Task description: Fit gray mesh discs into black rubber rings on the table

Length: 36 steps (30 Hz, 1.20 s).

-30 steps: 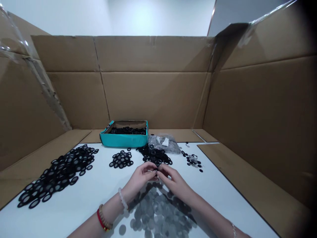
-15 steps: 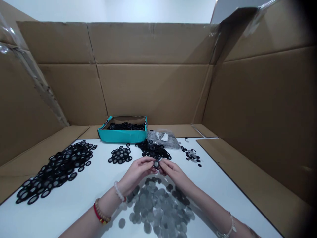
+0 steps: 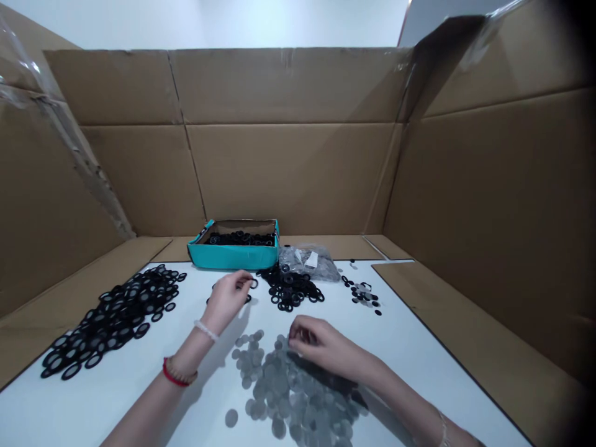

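Your left hand [image 3: 226, 297]: fingers curled, tips drawn together at a small heap of black rubber rings [image 3: 248, 287]; you cannot tell whether a ring is pinched. Your right hand [image 3: 316, 346]: fingers bunched, lightly closed over the edge of the grey mesh discs [image 3: 284, 385], any held piece hidden. Kept apart by kind: a large ring heap [image 3: 112, 320] on the white table [image 3: 410, 347], more rings in a teal box [image 3: 233, 257], beside a clear plastic bag [image 3: 307, 263].

The left hand [image 3: 226, 296] reaches farther forward, fingers curled down, well apart from the lower, curled right hand [image 3: 320, 345].
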Available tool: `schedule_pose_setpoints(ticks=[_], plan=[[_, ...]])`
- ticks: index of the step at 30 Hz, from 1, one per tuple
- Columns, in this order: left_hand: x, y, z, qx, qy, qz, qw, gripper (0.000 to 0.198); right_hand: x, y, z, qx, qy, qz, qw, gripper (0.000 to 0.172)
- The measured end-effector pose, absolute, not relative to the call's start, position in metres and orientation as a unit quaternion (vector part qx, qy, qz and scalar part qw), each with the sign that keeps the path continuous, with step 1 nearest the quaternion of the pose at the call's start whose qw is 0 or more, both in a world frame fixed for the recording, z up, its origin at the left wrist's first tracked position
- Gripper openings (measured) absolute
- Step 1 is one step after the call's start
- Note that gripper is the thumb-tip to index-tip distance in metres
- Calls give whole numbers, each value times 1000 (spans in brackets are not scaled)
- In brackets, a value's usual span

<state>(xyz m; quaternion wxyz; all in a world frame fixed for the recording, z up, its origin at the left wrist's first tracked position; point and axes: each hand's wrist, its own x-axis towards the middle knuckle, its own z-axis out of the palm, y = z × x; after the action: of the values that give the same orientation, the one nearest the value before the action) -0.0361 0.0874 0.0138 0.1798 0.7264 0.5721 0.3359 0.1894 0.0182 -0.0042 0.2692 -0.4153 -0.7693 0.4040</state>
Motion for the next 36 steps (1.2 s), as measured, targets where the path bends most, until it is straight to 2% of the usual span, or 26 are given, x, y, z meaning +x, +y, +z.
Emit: schedule_pose_setpoints(ticks=[2, 5, 10, 13, 16, 22, 25, 28, 32, 36], plan=[[-59, 100, 12, 718, 612, 312, 112, 19, 190, 9, 3, -386, -821, 377, 186, 24], [-77, 109, 5, 710, 650, 266, 38, 18, 191, 0, 9, -379, -841, 363, 132, 32], [-61, 118, -2, 735, 645, 206, -18, 21, 190, 0, 5, -371, -841, 368, 138, 20], [-42, 130, -4, 775, 610, 164, -2, 18, 188, 0, 3, -362, -832, 386, 168, 19], [-25, 143, -8, 794, 592, 139, 26, 24, 188, -1, 4, -362, -826, 395, 176, 16], [-12, 152, -6, 776, 589, 186, 127, 28, 189, -1, 9, -353, -836, 381, 178, 9], [-11, 140, 1, 758, 569, 232, 220, 23, 190, -3, 11, -360, -837, 367, 188, 7], [-8, 115, 6, 734, 527, 261, 340, 31, 189, -3, 11, -353, -833, 374, 206, 8], [-4, 77, 8, 698, 474, 286, 454, 37, 185, 7, 6, -362, -777, 423, 293, 9], [5, 53, 15, 642, 442, 308, 546, 27, 183, 22, -4, -415, -659, 458, 429, 11]])
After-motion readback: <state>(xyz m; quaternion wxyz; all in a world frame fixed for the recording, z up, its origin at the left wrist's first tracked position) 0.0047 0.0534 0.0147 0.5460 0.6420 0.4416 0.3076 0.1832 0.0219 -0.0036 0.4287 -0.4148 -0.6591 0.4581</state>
